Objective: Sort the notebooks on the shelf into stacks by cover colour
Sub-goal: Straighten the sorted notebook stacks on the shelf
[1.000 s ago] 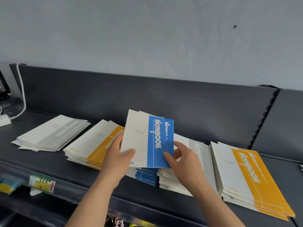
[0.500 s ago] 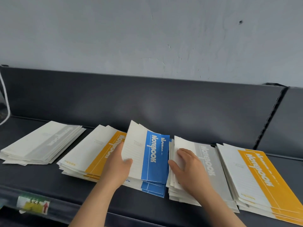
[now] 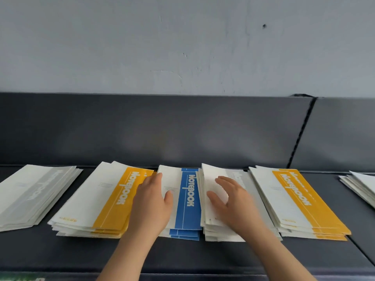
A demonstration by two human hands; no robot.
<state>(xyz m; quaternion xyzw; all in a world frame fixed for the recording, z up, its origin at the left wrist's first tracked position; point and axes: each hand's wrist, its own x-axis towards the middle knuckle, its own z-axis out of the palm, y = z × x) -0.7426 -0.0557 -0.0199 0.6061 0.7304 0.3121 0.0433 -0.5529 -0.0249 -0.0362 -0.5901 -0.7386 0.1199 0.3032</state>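
Several notebook stacks lie side by side on a dark shelf (image 3: 182, 254). At the centre is the blue stack (image 3: 188, 201). My left hand (image 3: 153, 203) rests flat on the white left half of its top notebook, thumb on the cover. Right of it is a grey stack (image 3: 212, 191), and my right hand (image 3: 235, 201) lies on top of it with fingers spread. A yellow stack (image 3: 107, 197) sits left of the blue one. Another yellow stack (image 3: 294, 199) lies to the right. A grey stack (image 3: 34, 191) is at the far left.
Another pale stack (image 3: 361, 185) shows at the right edge. The shelf's dark back panel (image 3: 162, 128) rises behind the stacks, with a seam (image 3: 300, 134) at the right. A bare strip of shelf runs in front of the stacks.
The blue notebooks that my left hand held tilted up now lie flat on the blue stack. My right hand let go of them and settled on the grey stack.
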